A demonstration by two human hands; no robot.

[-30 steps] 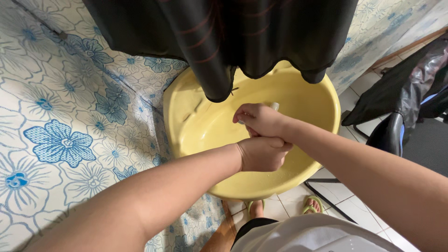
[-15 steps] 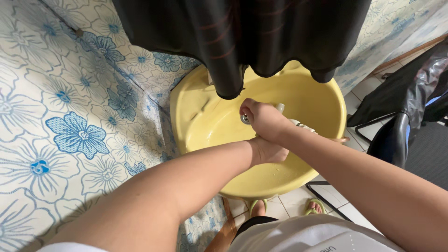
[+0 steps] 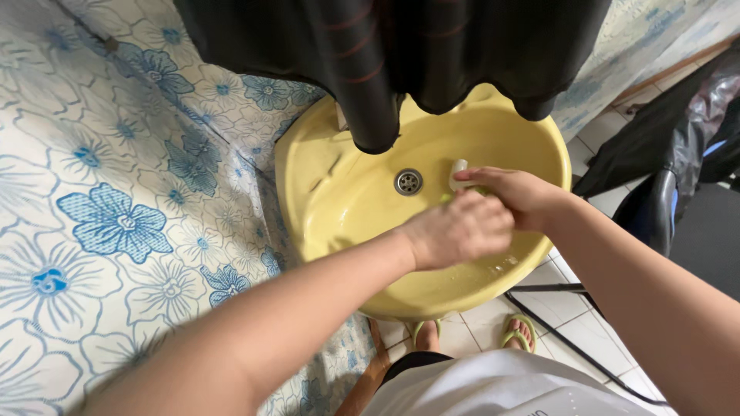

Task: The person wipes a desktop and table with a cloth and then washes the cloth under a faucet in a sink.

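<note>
Centrally, in the pale yellow oval ceramic basin (image 3: 324,192): small white oblong object (image 3: 459,172), just right of the metal drain (image 3: 408,182), long axis near-to-far. Right hand (image 3: 518,194) pinches its near end. Left hand (image 3: 461,229), curled into a fist, contents hidden, touches the right hand's near side.

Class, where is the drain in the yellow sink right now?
In the head view, the drain sits mid-basin in the yellow sink, just left of the right hand and below the dark cloth.

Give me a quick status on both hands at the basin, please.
Left hand fisted over yellow basin. Right hand pinching small white piece. Dark cloth hangs over back rim, near drain.
</note>
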